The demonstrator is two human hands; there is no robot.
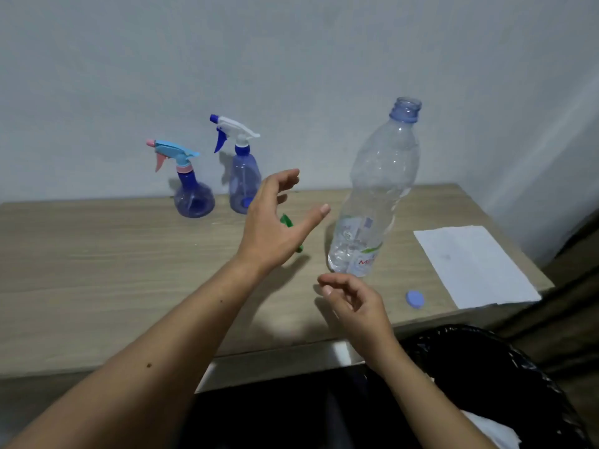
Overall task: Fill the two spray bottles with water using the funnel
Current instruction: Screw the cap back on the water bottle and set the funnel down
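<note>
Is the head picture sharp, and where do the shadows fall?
Head view: soft overall, left hand slightly blurred; wide-angle lens tilts the water bottle; the spray bottles cast soft shadows on the wall, the hands cast theirs on the table.

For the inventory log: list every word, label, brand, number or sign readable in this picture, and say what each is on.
"M": a red letter at the bottom of the label on the clear water bottle; the letters after it are too blurred to read.
Rest of that label: small print and logos, too small and blurred to read.
Two spray bottles, blue cap, white paper: no text visible.
</note>
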